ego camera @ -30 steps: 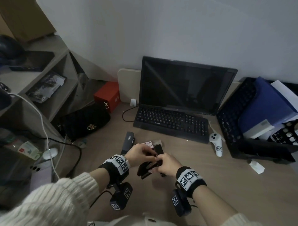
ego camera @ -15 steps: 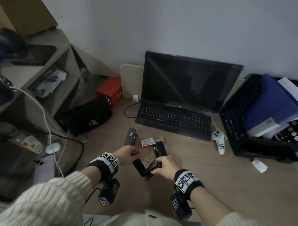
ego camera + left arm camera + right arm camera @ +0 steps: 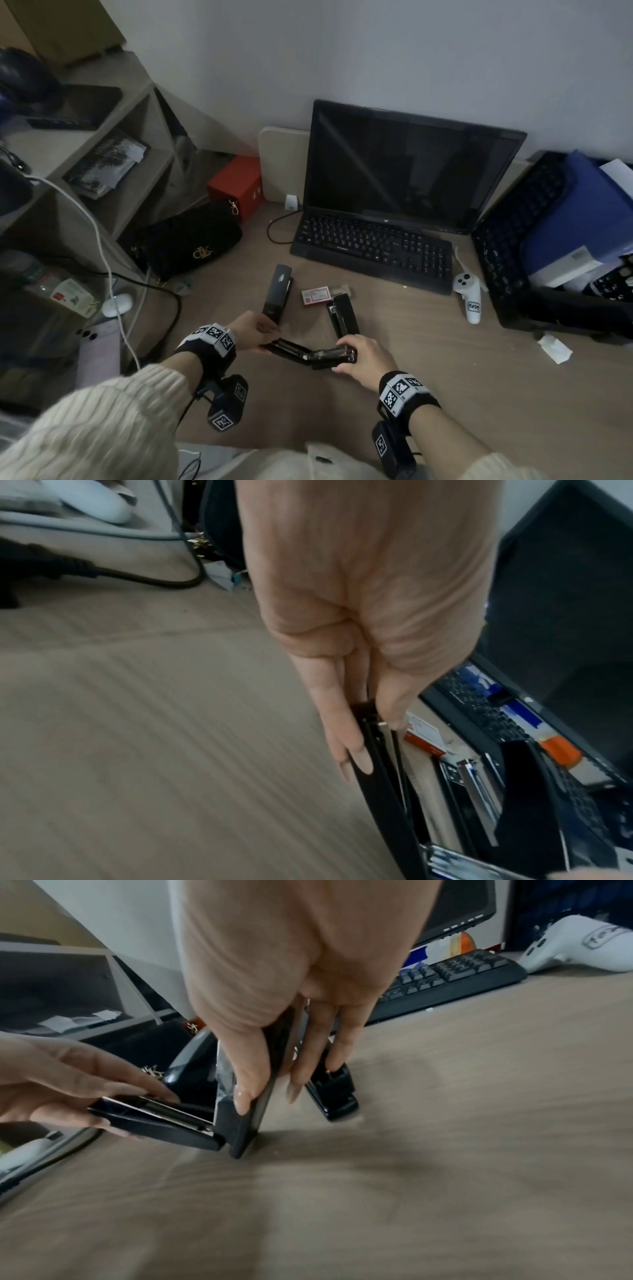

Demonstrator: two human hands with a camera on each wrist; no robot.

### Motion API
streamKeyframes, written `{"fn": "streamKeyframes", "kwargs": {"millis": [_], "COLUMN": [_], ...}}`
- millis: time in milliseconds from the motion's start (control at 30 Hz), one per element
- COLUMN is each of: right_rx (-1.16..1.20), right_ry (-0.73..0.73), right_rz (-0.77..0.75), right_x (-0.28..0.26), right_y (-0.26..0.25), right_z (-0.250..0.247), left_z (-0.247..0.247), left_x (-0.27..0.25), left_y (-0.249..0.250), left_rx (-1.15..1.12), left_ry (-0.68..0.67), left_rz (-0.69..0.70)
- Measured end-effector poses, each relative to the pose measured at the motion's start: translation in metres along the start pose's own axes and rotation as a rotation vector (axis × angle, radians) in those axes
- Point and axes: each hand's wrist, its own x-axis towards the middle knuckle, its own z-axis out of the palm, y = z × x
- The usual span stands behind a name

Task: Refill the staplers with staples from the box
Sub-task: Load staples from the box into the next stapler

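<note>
Head view only: staple box [image 3: 315, 295], two idle staplers [image 3: 278, 294], unlike wrists

Plain white wall [image 3: 411, 51], wood-grain desk [image 3: 479, 394], open shelving unit [image 3: 137, 164] at left

Both forearms reach forward from cream knit sleeves, each wrist wrapped in a black band with printed marker squares. The left hand [image 3: 251, 328] is extended to the left, thumb above and fingers [image 3: 346, 750] below, pinching one end of the opened stapler [image 3: 301, 353]. The right hand [image 3: 361, 358] sits to the right, palm down, thumb and fingers [image 3: 318, 1042] curled round the other half. The hands are held apart.
</note>
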Motion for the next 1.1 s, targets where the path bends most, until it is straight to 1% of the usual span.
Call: {"fn": "streamKeyframes", "kwargs": {"millis": [67,233,367,500,567,667,733,800,867,967,1100], "right_rx": [-0.100,-0.224,-0.334,-0.421,-0.455,-0.519,-0.559,-0.559,-0.561,-0.535,-0.434], "right_ry": [-0.013,0.031,0.006,0.019,0.001,0.014,0.011,0.003,0.035,0.103,0.063], "right_rz": [0.003,-0.051,-0.096,-0.134,-0.143,-0.205,-0.178,-0.168,-0.161,-0.146,-0.117], "right_x": [-0.005,-0.007,-0.006,-0.004,-0.004,-0.004,-0.004,-0.001,0.002,0.003,0.001], "right_y": [0.006,0.008,0.010,0.014,0.017,0.031,0.040,0.043,0.043,0.041,0.038], "right_z": [0.000,0.007,0.012,0.017,0.020,0.027,0.029,0.029,0.028,0.028,0.023], "left_z": [0.003,0.006,0.009,0.011,0.015,0.019,0.017,0.013,0.011,0.015,0.018], "left_x": [-0.001,0.002,0.006,0.008,0.007,0.004,0.006,0.006,0.008,0.009,0.004], "left_y": [-0.007,-0.020,-0.014,-0.009,-0.007,-0.006,-0.009,-0.006,-0.005,-0.009,-0.007], "left_rx": [-0.038,0.054,0.124,0.233,0.333,0.545,0.561,0.597,0.628,0.709,0.790], "left_ry": [-0.007,-0.054,-0.018,-0.019,-0.034,0.047,0.081,0.047,0.017,0.019,0.036], "left_rz": [-0.013,-0.059,-0.061,-0.085,-0.093,-0.033,0.004,-0.005,-0.036,-0.061,-0.147]}}
